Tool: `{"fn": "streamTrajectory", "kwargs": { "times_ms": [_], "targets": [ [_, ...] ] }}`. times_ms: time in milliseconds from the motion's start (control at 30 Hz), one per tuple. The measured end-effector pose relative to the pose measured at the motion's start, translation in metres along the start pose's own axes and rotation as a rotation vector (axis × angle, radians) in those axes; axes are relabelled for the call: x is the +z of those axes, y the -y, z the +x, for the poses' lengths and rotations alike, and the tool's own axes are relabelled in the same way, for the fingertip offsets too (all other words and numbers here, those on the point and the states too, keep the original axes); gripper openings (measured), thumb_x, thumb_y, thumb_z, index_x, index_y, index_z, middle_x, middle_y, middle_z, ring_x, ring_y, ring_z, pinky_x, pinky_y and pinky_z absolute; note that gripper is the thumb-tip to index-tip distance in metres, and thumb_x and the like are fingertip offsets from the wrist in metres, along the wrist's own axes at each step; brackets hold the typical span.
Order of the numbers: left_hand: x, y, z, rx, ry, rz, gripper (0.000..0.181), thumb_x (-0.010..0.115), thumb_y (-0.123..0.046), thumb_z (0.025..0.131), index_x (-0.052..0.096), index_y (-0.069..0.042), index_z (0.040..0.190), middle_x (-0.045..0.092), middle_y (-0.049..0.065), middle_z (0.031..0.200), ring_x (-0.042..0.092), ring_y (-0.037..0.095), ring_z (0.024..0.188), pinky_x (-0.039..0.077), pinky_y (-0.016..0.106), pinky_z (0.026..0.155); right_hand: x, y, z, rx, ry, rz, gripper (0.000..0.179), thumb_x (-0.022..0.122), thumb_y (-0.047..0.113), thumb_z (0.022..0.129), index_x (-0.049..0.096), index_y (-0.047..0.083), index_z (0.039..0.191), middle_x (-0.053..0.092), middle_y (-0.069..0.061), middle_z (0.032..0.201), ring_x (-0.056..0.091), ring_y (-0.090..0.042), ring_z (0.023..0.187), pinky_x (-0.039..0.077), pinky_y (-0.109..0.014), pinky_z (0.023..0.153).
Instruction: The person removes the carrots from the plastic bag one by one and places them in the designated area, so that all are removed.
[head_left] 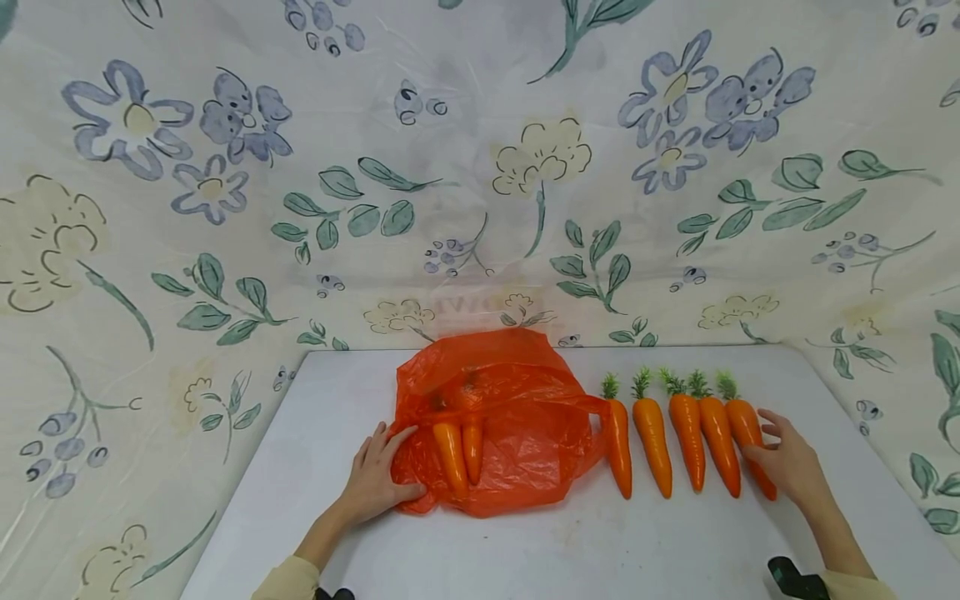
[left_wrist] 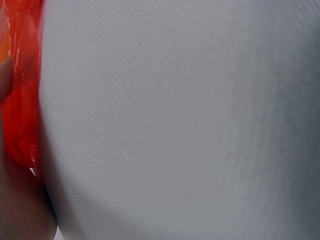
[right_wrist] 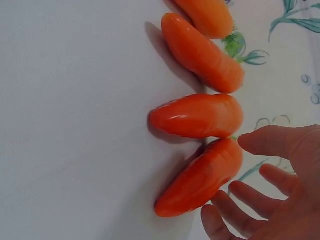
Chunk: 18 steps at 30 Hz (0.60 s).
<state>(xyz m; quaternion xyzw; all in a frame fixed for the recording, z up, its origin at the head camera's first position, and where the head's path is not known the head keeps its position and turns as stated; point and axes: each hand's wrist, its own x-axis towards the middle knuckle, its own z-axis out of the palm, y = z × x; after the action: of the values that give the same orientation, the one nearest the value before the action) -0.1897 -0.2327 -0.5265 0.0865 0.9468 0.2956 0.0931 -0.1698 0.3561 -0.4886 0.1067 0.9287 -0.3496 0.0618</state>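
Observation:
A red plastic bag lies on the white table, with two carrots showing orange at its opening and more orange shapes dim through the film. On the bag's left edge rests my left hand, thumb and fingers spread; the left wrist view shows red plastic beside the fingers. Several carrots with green tops lie in a row right of the bag. My right hand is at the rightmost carrot, fingers spread and loosely bent. In the right wrist view, the thumb reaches near that carrot's top end.
The white tabletop extends in front of the bag and carrots. Floral cloth hangs behind and at both sides of the table. Nearest the bag, the leftmost carrot of the row lies against the plastic's right edge.

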Motion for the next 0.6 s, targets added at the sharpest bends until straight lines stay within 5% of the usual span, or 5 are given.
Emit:
{"fn": "streamTrajectory", "kwargs": {
  "times_ms": [600],
  "targets": [
    [0.000, 0.000, 0.000, 0.001, 0.001, 0.006, 0.097, 0.076, -0.049, 0.074, 0.031, -0.018, 0.154, 0.011, 0.023, 0.161, -0.005, 0.041, 0.149, -0.002, 0.068, 0.116, 0.002, 0.032, -0.009, -0.088, -0.022, 0.019, 0.064, 0.052, 0.017, 0.098, 0.022, -0.009, 0.149, 0.034, -0.042, 0.140, 0.042, -0.057, 0.120, 0.047, -0.065, 0.093]
  ]
}}
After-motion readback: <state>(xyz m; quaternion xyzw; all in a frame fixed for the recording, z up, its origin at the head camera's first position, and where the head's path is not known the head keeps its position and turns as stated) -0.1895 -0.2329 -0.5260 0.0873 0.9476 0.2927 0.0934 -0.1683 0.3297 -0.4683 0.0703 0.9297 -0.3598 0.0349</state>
